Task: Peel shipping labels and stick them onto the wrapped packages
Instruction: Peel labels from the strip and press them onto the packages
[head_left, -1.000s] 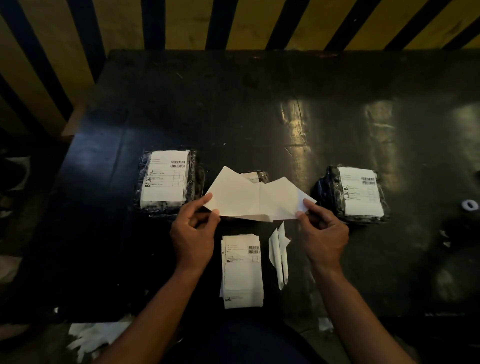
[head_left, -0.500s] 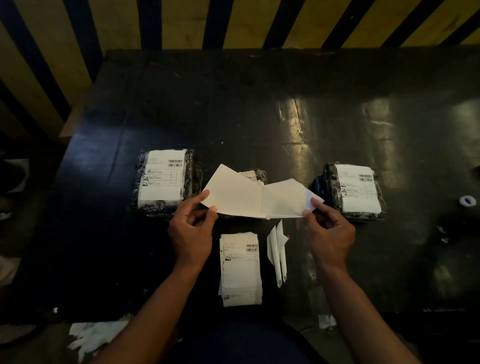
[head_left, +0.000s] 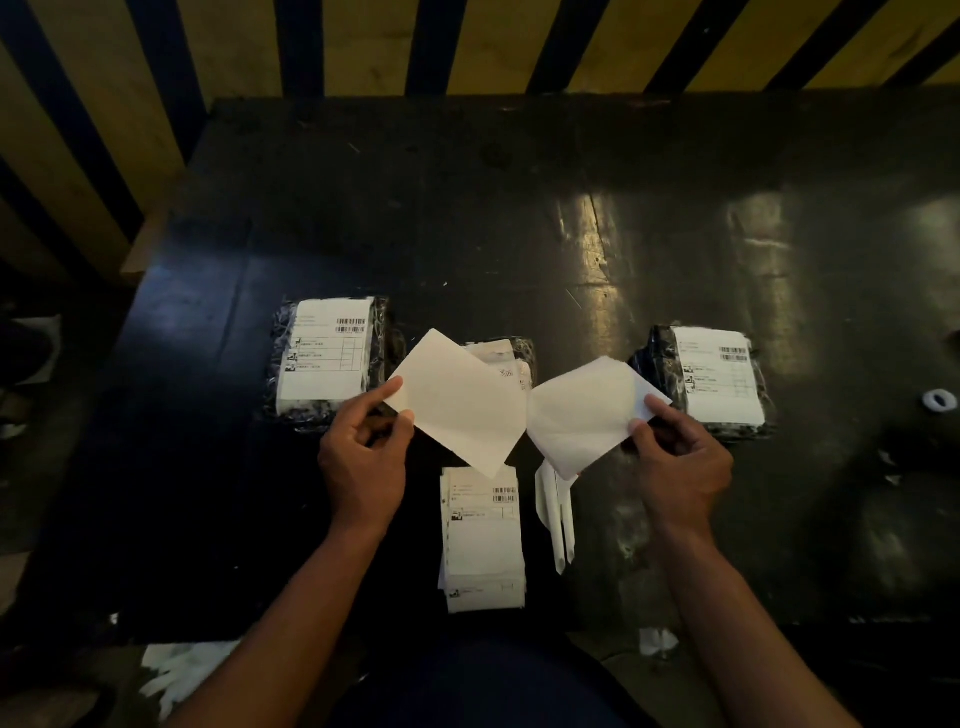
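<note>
While 3 packages (head_left: 332, 364) lie labelled, both hands (head_left: 363, 457) pinch 2 sheets (head_left: 457, 400).

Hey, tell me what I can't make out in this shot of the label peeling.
- Head view: middle package, mostly hidden behind the sheet in the left hand.
- Printed text on the left package and right package: too small.
- Which of the two held sheets is sticker or backing: blank sides face the camera.

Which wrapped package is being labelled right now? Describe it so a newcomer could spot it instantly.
On the dark table, three black-wrapped packages sit in a row near the person. It is the middle package, mostly hidden behind the two white sheets held up, unlike the left package and right package, whose labels show fully.
</note>
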